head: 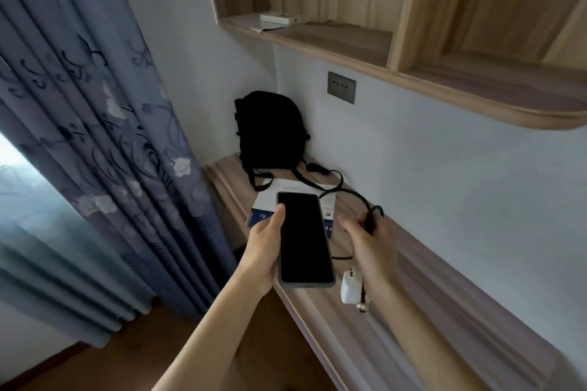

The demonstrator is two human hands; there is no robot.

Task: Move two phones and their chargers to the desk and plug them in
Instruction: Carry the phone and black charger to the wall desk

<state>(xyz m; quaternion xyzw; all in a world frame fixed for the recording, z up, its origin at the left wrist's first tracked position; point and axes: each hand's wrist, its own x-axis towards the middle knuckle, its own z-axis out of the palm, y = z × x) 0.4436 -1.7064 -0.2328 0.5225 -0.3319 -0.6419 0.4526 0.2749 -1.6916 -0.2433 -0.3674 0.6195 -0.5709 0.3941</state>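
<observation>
We noted L hand fingers clamped on slim, glossy black phone over pale wood-grain surface. R hand, at phone's 3 o'clock, gripped thin black cable; boxy white charger at 5 o'clock.

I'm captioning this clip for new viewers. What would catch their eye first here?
The dark-screened phone, held by the left hand over the desk edge. Beside it the right hand grips a black cable, a white charger by its wrist. Behind, a black backpack sits in the desk's corner.
</observation>
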